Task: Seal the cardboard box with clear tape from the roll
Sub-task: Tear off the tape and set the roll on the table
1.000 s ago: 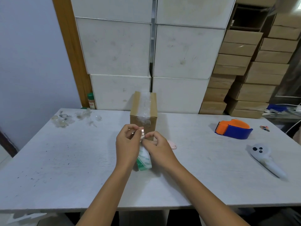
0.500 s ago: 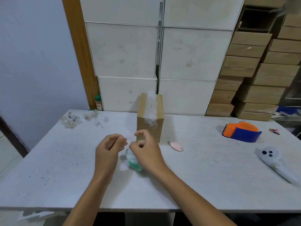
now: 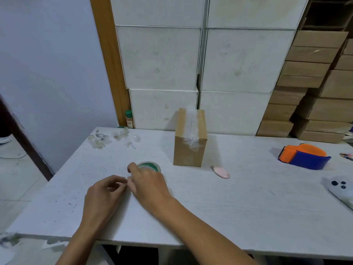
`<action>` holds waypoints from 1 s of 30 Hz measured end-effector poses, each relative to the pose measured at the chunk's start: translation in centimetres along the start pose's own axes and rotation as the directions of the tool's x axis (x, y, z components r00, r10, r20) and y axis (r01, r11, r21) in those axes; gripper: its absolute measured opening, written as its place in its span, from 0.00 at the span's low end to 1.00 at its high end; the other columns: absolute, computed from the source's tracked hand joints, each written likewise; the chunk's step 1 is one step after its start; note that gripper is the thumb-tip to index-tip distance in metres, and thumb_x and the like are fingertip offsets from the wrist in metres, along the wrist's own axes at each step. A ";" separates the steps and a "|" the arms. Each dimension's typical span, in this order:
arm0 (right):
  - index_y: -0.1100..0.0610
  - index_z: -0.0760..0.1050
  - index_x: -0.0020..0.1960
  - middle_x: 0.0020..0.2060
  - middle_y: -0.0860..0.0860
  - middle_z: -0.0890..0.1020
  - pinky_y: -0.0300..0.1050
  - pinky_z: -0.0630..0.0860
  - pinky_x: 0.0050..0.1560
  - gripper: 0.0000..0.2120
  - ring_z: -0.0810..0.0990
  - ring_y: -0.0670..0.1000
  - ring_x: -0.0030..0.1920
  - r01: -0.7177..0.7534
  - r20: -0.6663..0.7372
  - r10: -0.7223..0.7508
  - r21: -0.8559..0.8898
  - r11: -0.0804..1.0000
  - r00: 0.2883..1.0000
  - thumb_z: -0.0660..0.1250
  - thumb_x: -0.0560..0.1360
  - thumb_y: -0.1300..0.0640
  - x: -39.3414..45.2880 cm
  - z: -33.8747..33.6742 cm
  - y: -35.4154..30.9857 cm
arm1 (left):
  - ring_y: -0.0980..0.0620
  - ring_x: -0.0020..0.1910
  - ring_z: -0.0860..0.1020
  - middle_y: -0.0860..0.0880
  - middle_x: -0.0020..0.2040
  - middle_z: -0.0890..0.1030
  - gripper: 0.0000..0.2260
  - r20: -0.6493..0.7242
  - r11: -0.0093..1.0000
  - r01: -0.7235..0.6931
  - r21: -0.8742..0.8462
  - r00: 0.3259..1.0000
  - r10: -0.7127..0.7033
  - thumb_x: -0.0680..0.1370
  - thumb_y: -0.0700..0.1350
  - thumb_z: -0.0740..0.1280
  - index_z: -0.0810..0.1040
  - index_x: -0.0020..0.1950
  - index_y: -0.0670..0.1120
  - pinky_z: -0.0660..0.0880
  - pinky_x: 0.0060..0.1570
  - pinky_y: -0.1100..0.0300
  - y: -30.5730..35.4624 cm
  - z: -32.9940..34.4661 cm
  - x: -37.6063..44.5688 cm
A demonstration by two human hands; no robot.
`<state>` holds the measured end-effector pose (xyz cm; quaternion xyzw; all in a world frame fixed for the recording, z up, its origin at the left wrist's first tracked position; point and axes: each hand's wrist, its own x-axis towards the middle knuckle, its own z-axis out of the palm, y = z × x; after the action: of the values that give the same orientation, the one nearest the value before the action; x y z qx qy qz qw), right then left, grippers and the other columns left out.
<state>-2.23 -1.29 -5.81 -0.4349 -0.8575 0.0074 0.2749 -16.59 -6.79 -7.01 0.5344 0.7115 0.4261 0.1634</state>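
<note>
A small brown cardboard box (image 3: 189, 150) stands upright at the middle of the white table (image 3: 248, 207). A crinkled strip of clear tape (image 3: 193, 123) runs over its top and down its front. The clear tape roll (image 3: 150, 166), with a green core, lies flat on the table to the box's front left. My right hand (image 3: 148, 183) lies over the roll's near side, fingertips curled on its left rim. My left hand (image 3: 105, 194) is just to the left, fingers pinched together and touching my right thumb. I cannot see whether clear tape is between them.
A small pink cutter (image 3: 221, 172) lies right of the box. An orange and blue tape dispenser (image 3: 303, 156) and a white controller (image 3: 342, 188) sit at the right. Crumpled tape scraps (image 3: 107, 138) lie at the back left. White and brown cartons (image 3: 238, 60) are stacked behind the table.
Both hands dropped from in front of the box to the table on its left. The roll, held upright before, now lies flat under my right hand.
</note>
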 end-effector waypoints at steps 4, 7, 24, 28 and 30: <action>0.54 0.77 0.48 0.26 0.49 0.78 0.41 0.58 0.25 0.08 0.76 0.53 0.25 -0.012 -0.069 0.004 -0.114 0.993 0.998 0.76 0.74 0.53 -0.2 0.9 0.3 | 0.58 0.43 0.82 0.58 0.40 0.86 0.08 -0.070 0.998 0.030 0.060 0.997 -0.026 0.77 0.43 0.76 0.86 0.43 0.56 0.73 0.41 0.54 -0.6 -0.2 -0.1; 0.54 0.78 0.52 0.30 0.49 0.81 0.44 0.66 0.29 0.09 0.80 0.54 0.29 0.029 -0.136 -0.044 -0.112 0.993 0.990 0.73 0.78 0.50 -0.4 1.4 0.9 | 0.61 0.42 0.82 0.61 0.41 0.86 0.06 -0.044 0.992 0.001 0.124 0.999 0.004 0.78 0.48 0.76 0.84 0.52 0.59 0.72 0.40 0.57 -0.7 -0.2 -0.5; 0.58 0.75 0.64 0.43 0.52 0.86 0.54 0.75 0.51 0.15 0.83 0.58 0.46 0.047 -0.198 -0.039 0.036 0.998 0.979 0.61 0.84 0.49 -0.8 -0.2 1.8 | 0.52 0.48 0.85 0.58 0.49 0.88 0.15 -0.070 0.980 0.042 0.196 0.997 -0.028 0.77 0.53 0.77 0.85 0.63 0.55 0.75 0.49 0.52 -0.6 -0.4 -0.3; 0.59 0.76 0.64 0.42 0.53 0.87 0.55 0.76 0.49 0.16 0.84 0.58 0.44 0.049 -0.221 -0.038 0.043 0.998 0.974 0.60 0.84 0.49 -1.0 -0.9 2.1 | 0.48 0.51 0.85 0.56 0.50 0.88 0.15 -0.081 0.975 0.047 0.215 0.996 -0.030 0.78 0.53 0.76 0.86 0.63 0.53 0.77 0.53 0.47 -0.6 -0.3 -0.3; 0.59 0.76 0.65 0.41 0.53 0.86 0.55 0.75 0.48 0.18 0.83 0.58 0.42 0.042 -0.232 -0.032 0.041 0.998 0.972 0.58 0.84 0.49 -1.0 -1.3 2.2 | 0.47 0.53 0.86 0.55 0.51 0.89 0.15 -0.085 0.976 0.071 0.207 0.995 -0.055 0.77 0.54 0.76 0.86 0.63 0.53 0.77 0.55 0.46 -0.5 -0.4 -0.2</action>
<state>0.52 -0.95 -5.73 -0.4103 -0.8272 -0.0288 0.3829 -17.10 -7.19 -7.25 0.5088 0.7749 0.3638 0.0913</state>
